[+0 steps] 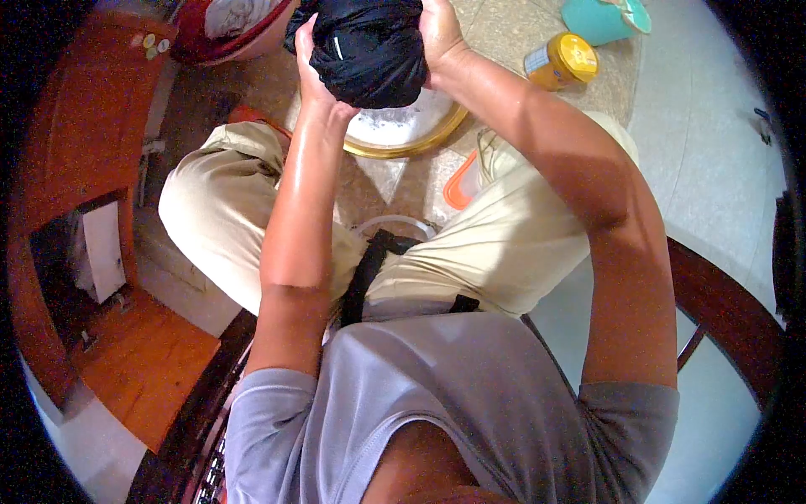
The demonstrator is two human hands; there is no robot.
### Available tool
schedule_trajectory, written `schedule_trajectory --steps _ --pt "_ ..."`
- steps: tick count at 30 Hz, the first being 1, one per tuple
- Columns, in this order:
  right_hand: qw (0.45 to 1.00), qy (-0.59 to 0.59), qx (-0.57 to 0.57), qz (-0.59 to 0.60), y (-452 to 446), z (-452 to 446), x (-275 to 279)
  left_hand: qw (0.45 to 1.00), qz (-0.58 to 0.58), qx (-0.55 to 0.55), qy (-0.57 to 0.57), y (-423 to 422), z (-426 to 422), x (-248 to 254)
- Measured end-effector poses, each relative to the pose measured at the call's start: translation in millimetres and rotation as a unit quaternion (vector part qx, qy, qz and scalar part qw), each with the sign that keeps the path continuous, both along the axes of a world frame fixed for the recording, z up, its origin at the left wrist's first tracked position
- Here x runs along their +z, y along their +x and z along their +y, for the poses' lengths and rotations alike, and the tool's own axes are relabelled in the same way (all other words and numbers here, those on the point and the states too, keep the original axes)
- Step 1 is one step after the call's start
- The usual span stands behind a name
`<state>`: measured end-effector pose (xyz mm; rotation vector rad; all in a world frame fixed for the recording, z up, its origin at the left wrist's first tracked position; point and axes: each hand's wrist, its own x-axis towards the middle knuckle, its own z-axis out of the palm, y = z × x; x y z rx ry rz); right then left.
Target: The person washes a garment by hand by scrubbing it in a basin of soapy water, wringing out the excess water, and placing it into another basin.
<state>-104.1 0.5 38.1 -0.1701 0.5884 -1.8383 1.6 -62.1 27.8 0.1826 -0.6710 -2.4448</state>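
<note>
A bundled black cloth [374, 55] is held up at the top of the view, between both hands. My left hand [317, 76] grips its left side, with the fingers partly hidden by the cloth. On the right side my right hand [441, 38] is pressed against the bundle, its fingers also partly hidden. Below the cloth, a round basin with a gold rim [403, 151] holds white suds [390, 126]. The cloth hides much of the basin.
A yellow-lidded jar [575, 59] and a teal container [600, 21] are at the upper right. A red tub with pale cloth [239, 46] stands upper left. An orange-edged sandal [460, 186] lies near my knee. An open wooden cabinet [151, 361] is at left.
</note>
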Motion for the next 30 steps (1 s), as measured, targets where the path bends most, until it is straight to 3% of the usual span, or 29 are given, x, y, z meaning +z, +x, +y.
schedule_trajectory --steps 8,10,13,16,19,23,27,28,29,30 --pt "0.999 0.019 -0.013 0.038 -2.3 -4.3 -5.5 1.000 -0.006 -0.004 0.005 -3.4 -0.8 -1.5" --pt "0.995 0.041 -0.023 0.090 -1.3 -5.6 3.6 0.995 -0.101 -0.009 0.017 -1.5 -3.0 -5.1" --pt "0.948 0.227 -0.019 0.224 5.1 2.8 44.8 0.988 -0.144 0.001 0.058 -2.1 -15.4 -26.9" --pt "0.926 0.177 0.067 0.326 -11.8 -1.5 21.5 0.988 -0.131 0.006 0.084 -4.4 -24.6 -45.2" --pt "0.876 0.251 0.115 0.396 -14.9 6.2 30.1 0.987 -0.119 0.029 0.104 -4.5 -33.0 -64.2" --pt "0.862 0.232 0.073 0.446 -23.8 7.6 17.1 0.980 -0.143 0.101 0.088 -5.0 -63.5 -75.8" --pt "0.827 0.205 0.125 0.509 -19.2 6.1 17.6 0.969 -0.164 0.169 0.077 -6.4 -116.2 -55.0" --pt "0.832 0.203 0.125 0.501 -18.1 5.8 16.6 0.961 -0.190 0.177 0.098 -12.6 -115.1 -23.9" --pt "0.817 0.199 0.136 0.524 -20.9 3.4 11.1 0.949 -0.202 0.239 0.037 -22.9 -150.7 -42.0" --pt "0.813 0.198 0.152 0.526 -23.3 -0.4 4.6 0.946 -0.210 0.239 0.066 -26.8 -164.6 -31.1"
